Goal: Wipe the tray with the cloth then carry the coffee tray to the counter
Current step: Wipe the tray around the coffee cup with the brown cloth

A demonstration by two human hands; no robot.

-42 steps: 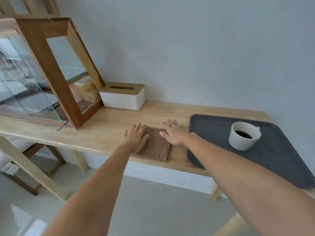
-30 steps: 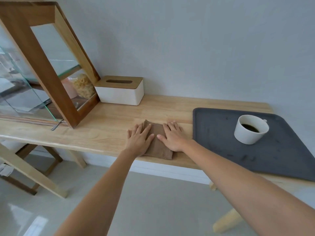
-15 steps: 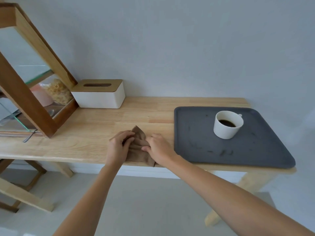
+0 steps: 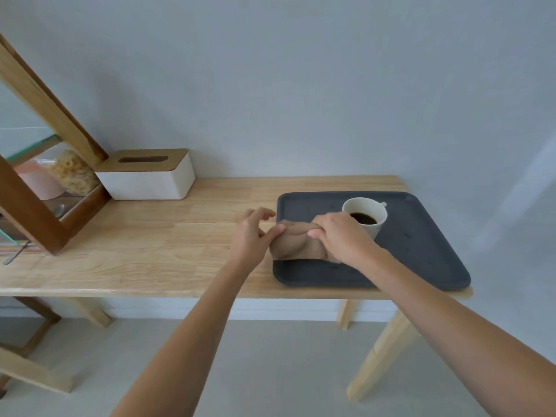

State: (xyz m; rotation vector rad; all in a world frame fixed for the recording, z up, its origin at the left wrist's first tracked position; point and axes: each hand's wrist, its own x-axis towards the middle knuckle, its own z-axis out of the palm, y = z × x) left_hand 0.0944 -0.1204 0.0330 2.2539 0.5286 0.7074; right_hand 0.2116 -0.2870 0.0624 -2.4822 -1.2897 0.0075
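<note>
A dark grey tray [image 4: 421, 251] lies at the right end of the wooden table [image 4: 150, 245]. On it stands a white cup [image 4: 368, 216] of black coffee, toward the back. The brown cloth [image 4: 296, 243] hangs bunched over the tray's left part. My right hand [image 4: 340, 236] grips its top right, just in front of the cup. My left hand [image 4: 252, 233] pinches the cloth's top left corner at the tray's left edge. Small dark specks show on the tray's right side.
A white tissue box [image 4: 147, 176] with a wooden lid stands at the back left by the wall. A tilted wood-and-glass display case [image 4: 45, 188] fills the left end, and a metal spoon [image 4: 15, 255] pokes out at its base. The tray's front right corner reaches the table's edge.
Both hands picked the cloth up off the table and carried it right, over the tray's left part. The view shifted right along the table.
</note>
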